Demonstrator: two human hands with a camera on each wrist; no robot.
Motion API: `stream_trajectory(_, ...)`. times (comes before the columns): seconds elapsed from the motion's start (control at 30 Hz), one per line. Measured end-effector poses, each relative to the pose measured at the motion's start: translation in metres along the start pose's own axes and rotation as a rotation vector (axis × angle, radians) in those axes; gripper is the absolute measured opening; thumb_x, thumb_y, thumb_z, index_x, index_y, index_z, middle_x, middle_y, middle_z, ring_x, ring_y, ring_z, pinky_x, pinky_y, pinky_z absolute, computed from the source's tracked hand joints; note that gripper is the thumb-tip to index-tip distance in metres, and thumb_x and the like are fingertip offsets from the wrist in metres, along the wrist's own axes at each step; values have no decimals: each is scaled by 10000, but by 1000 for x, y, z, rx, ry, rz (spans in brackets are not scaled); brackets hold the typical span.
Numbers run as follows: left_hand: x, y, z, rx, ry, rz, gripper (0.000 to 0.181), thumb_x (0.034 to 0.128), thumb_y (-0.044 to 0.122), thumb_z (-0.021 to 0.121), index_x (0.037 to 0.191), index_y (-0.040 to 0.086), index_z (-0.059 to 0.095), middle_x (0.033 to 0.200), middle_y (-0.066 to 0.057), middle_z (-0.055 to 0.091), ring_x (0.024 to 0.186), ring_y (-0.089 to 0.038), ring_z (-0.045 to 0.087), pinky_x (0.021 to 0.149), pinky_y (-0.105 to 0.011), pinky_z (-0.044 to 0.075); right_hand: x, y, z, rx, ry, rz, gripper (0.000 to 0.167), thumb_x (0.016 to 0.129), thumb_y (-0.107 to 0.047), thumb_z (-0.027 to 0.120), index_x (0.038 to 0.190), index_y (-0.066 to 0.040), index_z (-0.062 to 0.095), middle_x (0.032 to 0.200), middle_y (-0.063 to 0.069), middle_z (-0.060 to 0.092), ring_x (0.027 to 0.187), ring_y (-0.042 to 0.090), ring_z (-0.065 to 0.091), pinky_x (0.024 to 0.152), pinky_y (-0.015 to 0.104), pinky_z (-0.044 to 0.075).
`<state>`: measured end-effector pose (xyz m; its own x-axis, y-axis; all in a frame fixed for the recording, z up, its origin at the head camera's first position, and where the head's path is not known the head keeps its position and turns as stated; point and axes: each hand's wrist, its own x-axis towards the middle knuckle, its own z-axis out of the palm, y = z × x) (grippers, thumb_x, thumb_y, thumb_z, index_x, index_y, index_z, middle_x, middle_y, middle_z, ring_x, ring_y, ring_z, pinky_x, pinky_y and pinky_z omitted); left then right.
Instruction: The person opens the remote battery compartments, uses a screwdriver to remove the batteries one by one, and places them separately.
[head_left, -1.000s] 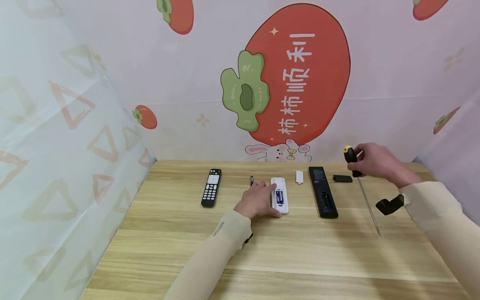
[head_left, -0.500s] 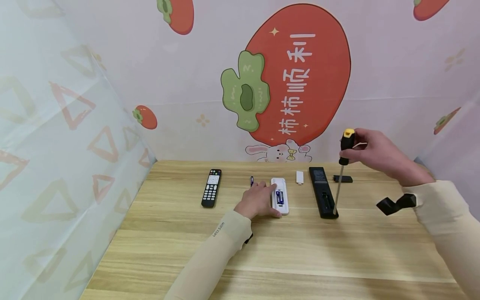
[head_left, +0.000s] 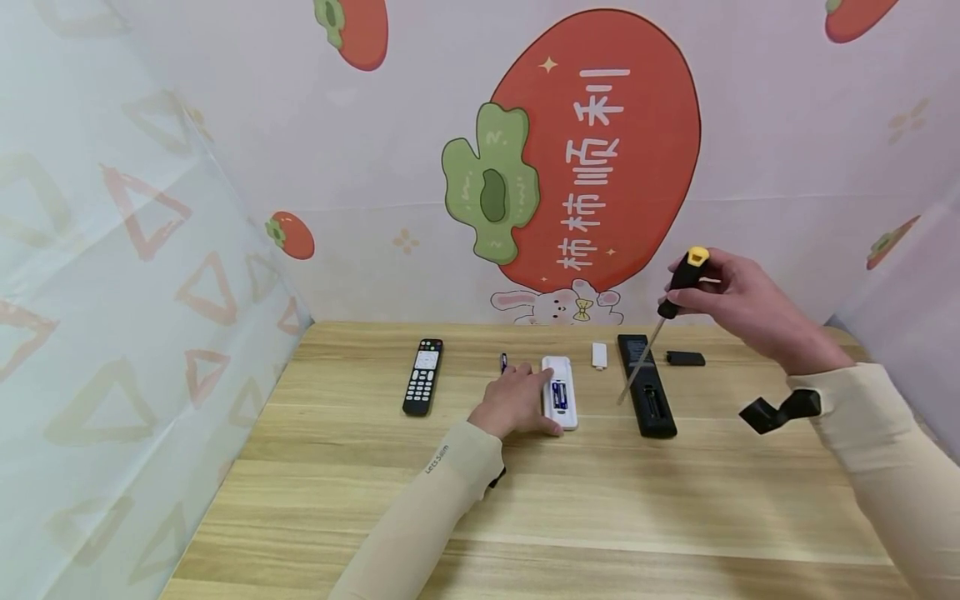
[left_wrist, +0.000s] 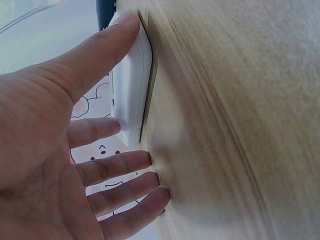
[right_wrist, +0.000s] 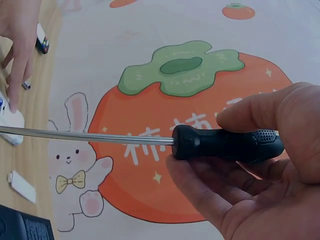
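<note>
My left hand rests at the left side of a white remote, which lies back up with blue batteries in its uncovered compartment. Thumb and index finger touch the remote, and the other fingers stretch out with their tips at the table. My right hand holds a screwdriver by its black handle with a yellow end. Its long metal shaft slants down and left across a black remote; the tip appears between the two remotes, its height hard to judge.
A white battery cover lies between the remotes, and a black cover right of the black one. Face up at left lies another black remote. A loose battery sits behind my left hand. A printed backdrop stands behind the table.
My right hand has lifted and moved left with the screwdriver. The tip has swung from the table's right side, across the black remote, toward the white one. My left hand has stayed still.
</note>
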<state>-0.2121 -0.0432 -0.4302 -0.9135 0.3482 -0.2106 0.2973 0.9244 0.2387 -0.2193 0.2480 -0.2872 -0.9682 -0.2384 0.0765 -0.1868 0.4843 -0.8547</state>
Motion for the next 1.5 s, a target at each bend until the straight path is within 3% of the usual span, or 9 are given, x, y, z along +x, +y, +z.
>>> stream_trajectory(0.4, 0, 0, 0, 2, -3, 4, 963, 743, 584, 849, 1549, 235, 454, 1452, -90, 502, 1257, -271, 482, 997, -460, 474, 4, 1, 19, 132, -25, -63, 296, 1037, -92, 581, 1308, -28, 481, 1196, 171, 616, 1059, 137, 677, 903, 250, 537)
stream_trajectory(0.8, 1, -1, 3, -2, 0, 4, 962, 741, 586, 850, 1547, 235, 458, 1449, -95, 502, 1257, -280, 490, 996, -464, 475, 11, 7, 34, 115, -67, -108, 314, 1047, -78, 551, 1347, -52, 464, 1239, 170, 578, 1098, 173, 643, 922, 195, 502)
stream_trajectory(1.1, 1, -1, 1, -10, 0, 3, 954, 744, 580, 852, 1545, 240, 461, 1443, -89, 506, 1241, -269, 490, 989, -461, 477, 16, 11, 43, 207, -126, -228, 314, 1034, -17, 550, 1335, -28, 464, 1232, 208, 566, 1124, 178, 650, 934, 217, 509)
stream_trajectory(1.33, 1, 0, 1, -15, -8, -4, 953, 747, 578, 849, 1549, 249, 453, 1449, -89, 502, 1263, -274, 487, 998, -474, 475, 23, 15, 48, 212, -149, -256, 326, 1033, -10, 551, 1345, -51, 468, 1219, 93, 622, 1127, 167, 649, 937, 221, 511)
stream_trajectory(1.5, 2, 0, 1, -12, -10, -3, 953, 746, 578, 849, 1549, 251, 454, 1450, -88, 500, 1267, -276, 486, 999, -479, 475, 26, 17, 51, 191, -151, -271, 312, 1039, -35, 552, 1341, -62, 477, 1237, 198, 588, 1119, 167, 642, 938, 234, 516)
